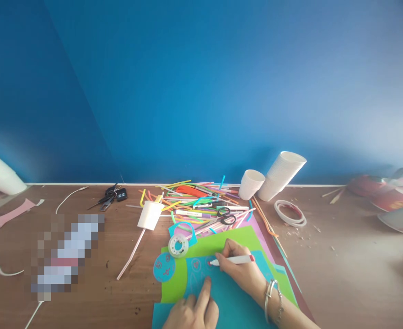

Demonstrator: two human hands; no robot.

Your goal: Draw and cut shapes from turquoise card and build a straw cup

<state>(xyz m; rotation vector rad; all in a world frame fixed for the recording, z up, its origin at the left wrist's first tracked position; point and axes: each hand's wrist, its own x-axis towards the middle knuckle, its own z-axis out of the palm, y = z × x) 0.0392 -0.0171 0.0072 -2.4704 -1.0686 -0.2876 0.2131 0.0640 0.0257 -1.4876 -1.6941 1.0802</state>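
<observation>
My right hand [239, 266] grips a white marker [235, 260] with a red tip and red end. Its tip is at a sheet of blue paper [232, 299], beside small red drawings. My left hand [194, 311] rests on the same sheet, index finger stretched out and the other fingers partly curled, holding nothing. Green paper [174, 288] lies beneath the blue sheet. Left of it is a round blue cutout [164, 267] with red drawings. A roll of clear tape [178, 246] sits just above, near a blue paper scrap with a round hole [191, 235].
Behind the papers lie colourful straws [169, 188] and black-handled scissors [226, 216]. Paper cups stand in a short stack [251, 184] and a tall leaning stack [281, 177]. A cup with straws [151, 215], keys [121, 194], and a white tape roll [290, 214] are nearby.
</observation>
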